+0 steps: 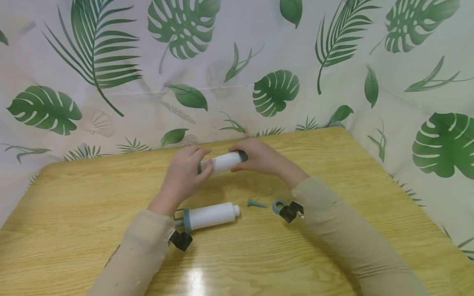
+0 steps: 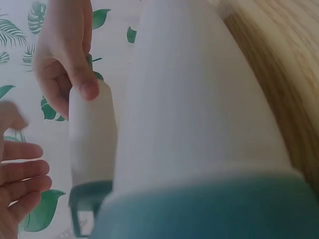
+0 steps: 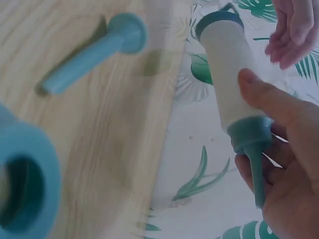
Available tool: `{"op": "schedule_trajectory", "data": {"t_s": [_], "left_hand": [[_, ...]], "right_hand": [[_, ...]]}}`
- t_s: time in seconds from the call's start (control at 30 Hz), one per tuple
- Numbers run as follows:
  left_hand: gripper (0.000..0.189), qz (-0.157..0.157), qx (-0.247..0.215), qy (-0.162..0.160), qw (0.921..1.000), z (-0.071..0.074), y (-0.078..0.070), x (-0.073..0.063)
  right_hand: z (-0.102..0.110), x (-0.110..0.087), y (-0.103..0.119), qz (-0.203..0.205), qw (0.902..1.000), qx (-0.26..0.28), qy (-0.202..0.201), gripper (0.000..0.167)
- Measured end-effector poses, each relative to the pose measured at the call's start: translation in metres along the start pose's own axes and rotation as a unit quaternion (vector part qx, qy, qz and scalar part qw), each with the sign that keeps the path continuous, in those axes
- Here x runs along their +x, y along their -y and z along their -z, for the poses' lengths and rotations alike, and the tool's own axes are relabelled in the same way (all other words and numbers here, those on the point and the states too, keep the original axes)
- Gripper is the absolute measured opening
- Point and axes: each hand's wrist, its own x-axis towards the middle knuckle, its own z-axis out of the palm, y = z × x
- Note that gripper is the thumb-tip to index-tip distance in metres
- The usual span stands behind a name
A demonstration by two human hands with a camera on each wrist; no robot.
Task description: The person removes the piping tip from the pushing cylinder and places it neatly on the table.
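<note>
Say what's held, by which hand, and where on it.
Right hand grips the white tube near its teal nozzle, thumb on the body. Left hand holds nothing.

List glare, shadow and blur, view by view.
Head view: glare on the wooden tabletop; left wrist view: nearest teal collar out of focus, left hand partly blurred; right wrist view: teal ring soft, loose nozzle casting a shadow.

Woodgrain streaks the yellow-brown tabletop (image 1: 333,164). Behind it, the white cloth (image 1: 229,102) bears green leaves (image 1: 190,98) and faint beige shells (image 1: 100,123). On it, the lying tube (image 1: 212,216) is white with a teal collar (image 1: 187,220); the nozzle (image 3: 94,59) and ring (image 3: 30,142) are all teal. Above it, the lifted tube (image 3: 229,74) is white with teal ends (image 3: 249,133), the sleeves (image 1: 344,222) beige.
</note>
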Motion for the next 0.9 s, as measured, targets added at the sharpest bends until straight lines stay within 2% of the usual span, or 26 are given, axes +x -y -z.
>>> {"op": "schedule_trajectory", "data": {"t_s": [0.13, 0.2, 0.3, 0.6, 0.9], "left_hand": [[0.043, -0.040, 0.019, 0.048, 0.9979, -0.002, -0.001, 0.002], [0.049, -0.047, 0.027, 0.072, 0.9959, -0.003, -0.001, 0.003], [0.053, -0.054, 0.038, 0.089, 0.9938, -0.003, -0.002, 0.003], [0.051, -0.062, 0.074, 0.071, 0.9927, -0.003, 0.000, 0.004], [0.053, -0.052, 0.070, 0.051, 0.9949, -0.001, 0.004, 0.002]], "right_hand": [[-0.001, 0.000, 0.005, -0.005, 0.9995, 0.032, -0.005, 0.046], [-0.002, -0.001, 0.007, -0.014, 0.9989, 0.044, -0.007, 0.047], [-0.002, -0.001, 0.011, -0.024, 0.9983, 0.051, -0.010, 0.049], [-0.001, 0.000, 0.018, -0.031, 0.9976, 0.062, -0.009, 0.052], [0.002, -0.006, 0.006, -0.038, 0.9922, 0.111, 0.042, 0.054]]}}
